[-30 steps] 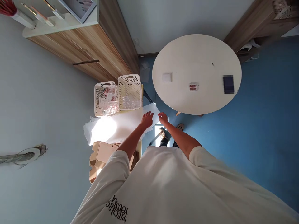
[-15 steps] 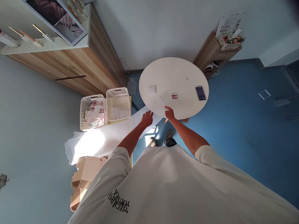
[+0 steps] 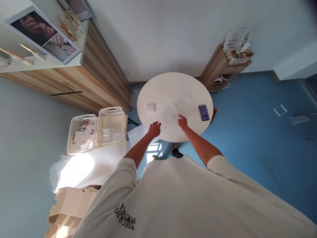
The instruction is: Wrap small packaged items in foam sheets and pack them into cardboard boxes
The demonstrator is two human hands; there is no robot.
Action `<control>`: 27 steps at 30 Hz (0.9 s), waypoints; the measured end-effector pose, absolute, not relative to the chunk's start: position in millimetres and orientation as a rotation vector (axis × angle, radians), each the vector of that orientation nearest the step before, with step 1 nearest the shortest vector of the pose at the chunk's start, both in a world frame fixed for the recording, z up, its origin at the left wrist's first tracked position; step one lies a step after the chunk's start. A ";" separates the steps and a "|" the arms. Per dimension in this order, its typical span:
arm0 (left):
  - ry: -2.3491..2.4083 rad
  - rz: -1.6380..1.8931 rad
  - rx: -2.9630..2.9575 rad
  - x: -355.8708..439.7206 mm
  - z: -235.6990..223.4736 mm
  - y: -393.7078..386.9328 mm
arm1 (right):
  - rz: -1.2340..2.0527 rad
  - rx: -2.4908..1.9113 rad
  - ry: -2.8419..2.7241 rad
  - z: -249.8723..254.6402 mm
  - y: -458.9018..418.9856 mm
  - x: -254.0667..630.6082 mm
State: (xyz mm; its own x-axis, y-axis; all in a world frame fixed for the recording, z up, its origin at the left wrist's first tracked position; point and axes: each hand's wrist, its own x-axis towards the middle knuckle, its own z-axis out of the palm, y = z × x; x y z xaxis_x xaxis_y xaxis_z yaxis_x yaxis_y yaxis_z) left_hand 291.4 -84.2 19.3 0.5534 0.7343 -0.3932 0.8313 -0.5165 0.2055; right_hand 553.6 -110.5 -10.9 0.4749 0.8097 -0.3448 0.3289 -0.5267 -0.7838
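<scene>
Both my hands hold a thin white sheet [image 3: 165,116] by its near edge. The sheet lies spread over the near part of a round white table [image 3: 173,86]. My left hand [image 3: 154,129] grips it at the table's near left rim, where a corner of the sheet [image 3: 135,133] hangs off the table. My right hand [image 3: 183,122] pinches it further right, above the tabletop. On the table a small white square [image 3: 151,107] sits left of the sheet and a dark blurred object [image 3: 203,112] sits right of it.
Two white lattice baskets [image 3: 111,125] with small packets stand on a low surface at my left, beside a stack of white sheets [image 3: 81,165]. Folded cardboard boxes [image 3: 69,206] lie nearer. A wooden cabinet [image 3: 99,79] is at far left, a small wooden stand [image 3: 218,69] behind the table. The floor [image 3: 247,145] is blue.
My hands lifted a sheet from the stack at the left and carried it right, over the round table. A small red-dotted item on the table is now covered by it.
</scene>
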 end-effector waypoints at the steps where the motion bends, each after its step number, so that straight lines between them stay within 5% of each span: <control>1: 1.293 -0.363 2.419 301.8 19.9 -79.8 | 0.969 -2.070 -0.929 -8.7 -104.0 565.4; 12: 1.348 -0.378 2.307 388.7 7.8 -60.7 | 1.118 -2.235 -0.881 -2.1 -70.9 651.8; 20: 1.371 -0.510 2.246 384.9 4.5 -51.6 | 0.923 -2.538 -1.367 -3.2 -67.9 650.6; 27: 1.442 -0.542 2.140 372.7 -7.9 -25.3 | 1.160 -2.325 -1.728 0.5 -47.2 634.1</control>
State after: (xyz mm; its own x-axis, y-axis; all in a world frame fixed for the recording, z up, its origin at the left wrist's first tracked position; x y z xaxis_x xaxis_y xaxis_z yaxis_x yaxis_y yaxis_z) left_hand 372.7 -25.3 -7.9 0.3598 0.7333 -0.5769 0.9318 -0.3144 0.1815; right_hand 634.1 -47.2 0.5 0.1101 0.8328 -0.5425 0.8174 -0.3864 -0.4272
